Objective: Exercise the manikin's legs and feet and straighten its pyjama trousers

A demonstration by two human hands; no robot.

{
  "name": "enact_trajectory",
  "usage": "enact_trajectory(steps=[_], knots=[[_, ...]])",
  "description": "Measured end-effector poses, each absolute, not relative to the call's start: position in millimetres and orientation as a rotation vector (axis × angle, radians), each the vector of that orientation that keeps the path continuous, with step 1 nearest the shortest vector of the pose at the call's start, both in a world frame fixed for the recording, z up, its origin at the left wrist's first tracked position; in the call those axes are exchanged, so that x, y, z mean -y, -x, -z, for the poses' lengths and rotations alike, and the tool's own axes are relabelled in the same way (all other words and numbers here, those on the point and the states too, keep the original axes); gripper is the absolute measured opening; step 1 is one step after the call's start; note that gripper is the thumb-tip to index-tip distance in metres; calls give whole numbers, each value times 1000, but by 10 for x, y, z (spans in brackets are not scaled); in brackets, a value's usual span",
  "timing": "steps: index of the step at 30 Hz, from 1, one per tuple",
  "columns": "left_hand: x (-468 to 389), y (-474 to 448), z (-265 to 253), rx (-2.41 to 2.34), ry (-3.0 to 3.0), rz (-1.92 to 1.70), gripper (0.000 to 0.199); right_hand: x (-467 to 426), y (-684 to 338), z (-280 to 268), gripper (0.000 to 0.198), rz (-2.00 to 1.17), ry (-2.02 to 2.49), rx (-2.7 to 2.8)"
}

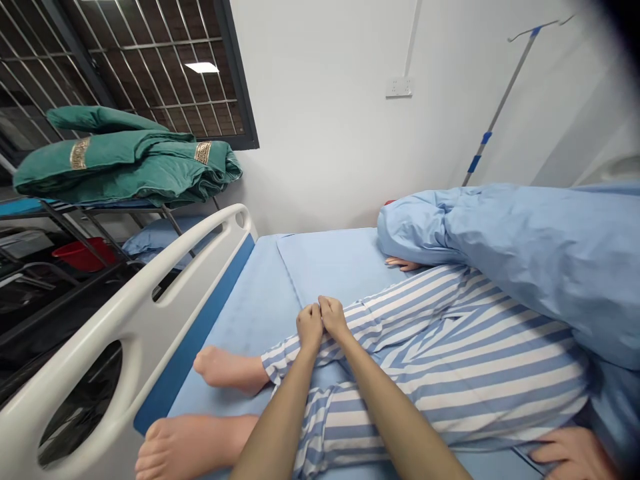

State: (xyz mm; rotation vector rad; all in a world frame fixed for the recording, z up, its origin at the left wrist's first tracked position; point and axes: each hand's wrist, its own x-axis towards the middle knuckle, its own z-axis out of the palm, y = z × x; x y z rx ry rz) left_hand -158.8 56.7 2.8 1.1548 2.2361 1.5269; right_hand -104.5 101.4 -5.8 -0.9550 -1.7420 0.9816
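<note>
A manikin in blue-and-white striped pajama trousers (425,373) lies on the bed, its bare feet toward the left. My left hand (310,327) and my right hand (331,315) are side by side on the lower part of its far leg. Their fingers curl over the far side of the trouser leg (357,320), and the fingertips are hidden. The far foot (230,369) lies left of my hands; the near foot (193,443) is closer to me. My forearms pass over the near leg.
A white bed end board (135,327) with cut-out openings stands at the left. A blue quilt (515,247) covers the manikin's upper body. Behind are an IV pole (503,100) and a wall socket (399,87). Folded green quilts (135,160) lie on a rack by the barred window.
</note>
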Motion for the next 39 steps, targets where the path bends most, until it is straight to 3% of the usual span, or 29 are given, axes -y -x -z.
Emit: enact_trajectory(steps=[8, 19, 27, 39], knots=[[-525, 1590, 75, -2252, -1205, -1483, 32, -1090, 998, -31, 36, -1113, 936, 1751], [-542, 1537, 14, -2220, -1185, -1488, 32, -1406, 531, 24, 38, -1041, 907, 1802], [-990, 1268, -219, -2106, -1143, -1610, 30, -1461, 513, 26, 37, -1184, 884, 1653], [-1052, 1036, -46, -2198, -1360, -1398, 33, -1568, 422, -97, 33, -1162, 897, 1599]])
